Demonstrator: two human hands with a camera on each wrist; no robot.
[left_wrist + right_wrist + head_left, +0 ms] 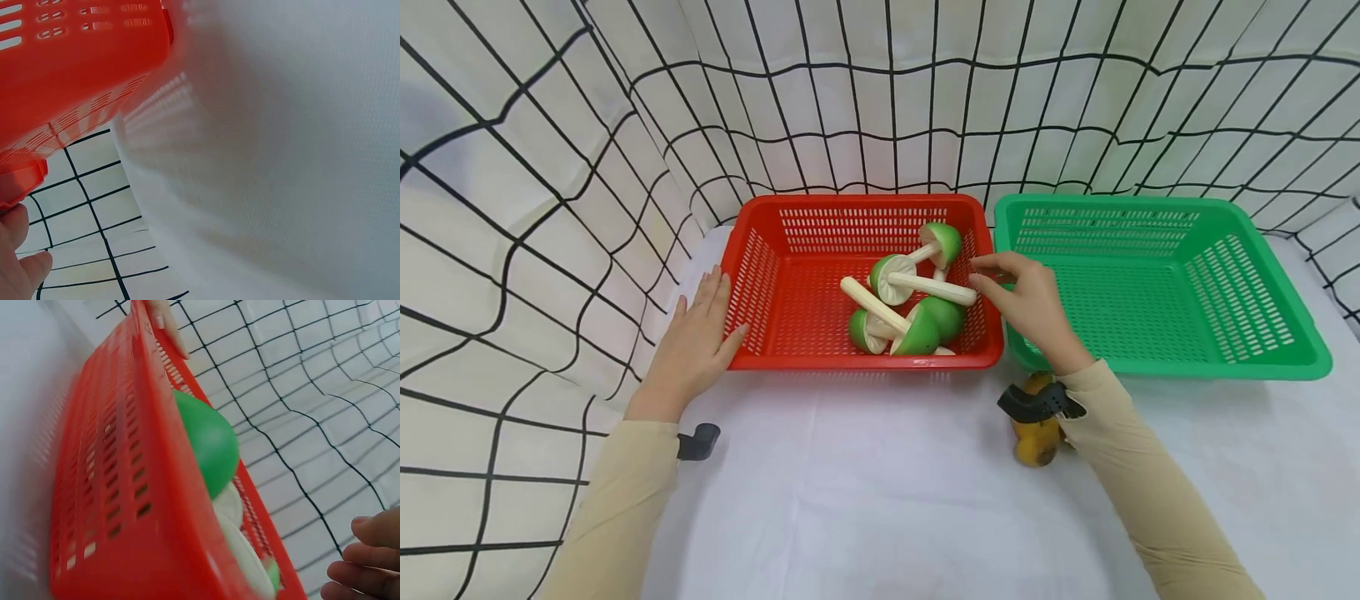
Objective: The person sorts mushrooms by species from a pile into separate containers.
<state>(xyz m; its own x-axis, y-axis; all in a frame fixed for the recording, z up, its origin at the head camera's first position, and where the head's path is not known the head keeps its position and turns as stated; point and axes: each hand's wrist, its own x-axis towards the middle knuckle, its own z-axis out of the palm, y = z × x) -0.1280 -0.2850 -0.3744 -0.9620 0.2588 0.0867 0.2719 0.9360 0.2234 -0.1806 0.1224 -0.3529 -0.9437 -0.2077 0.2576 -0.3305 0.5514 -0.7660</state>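
Several toy mushrooms (931, 286) with green caps and white stems lie heaped in the right half of the red basket (805, 364). My left hand (696, 333) rests along the basket's left rim, fingers straight and thumb spread towards the front corner. In the left wrist view, parts of its fingers (17, 228) show beside the red wall. My right hand (1026, 300) is over the red basket's right rim, its bent fingertips close to a mushroom's stem end. Nothing shows in its fingers (369, 569) in the right wrist view.
A green basket (1150, 367) stands close to the red one's right side. Under my right wrist, yellow fruit-like things (1037, 446) lie on the white cloth (865, 492). Black wire mesh (850, 100) rises behind the baskets and along the left.
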